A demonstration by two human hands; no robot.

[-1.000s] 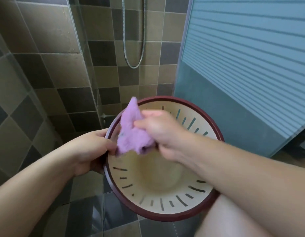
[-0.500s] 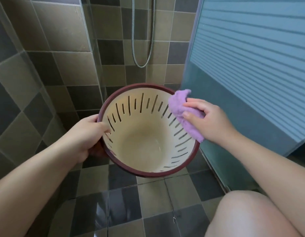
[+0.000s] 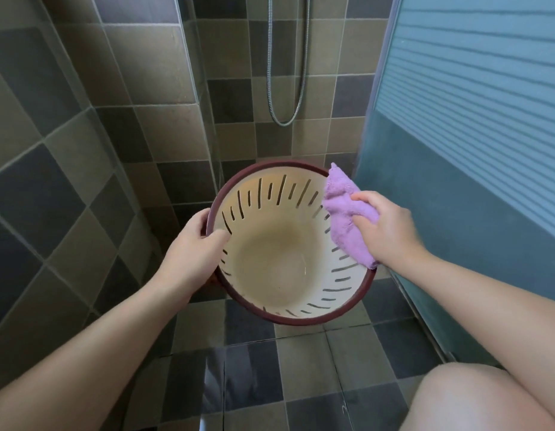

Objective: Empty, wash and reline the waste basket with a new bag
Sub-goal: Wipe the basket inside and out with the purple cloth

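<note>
Holding the rim firmly, the left hand (image 3: 192, 253) grips the waste basket (image 3: 279, 262) with the thumb inside and the other fingers outside (they are hidden behind the wall). It keeps the basket lifted and tilted toward the person, above the tiled floor (image 3: 301, 353), probably so the inside is easy to reach. The right hand (image 3: 385, 231) clutches a purple cloth (image 3: 344, 213) and presses it on the right inner wall near the rim, I think to wipe it. No liner is visible inside. The basket's outside and its base cannot be seen, and a shower hose (image 3: 285, 119) is cut off at the top.
</note>
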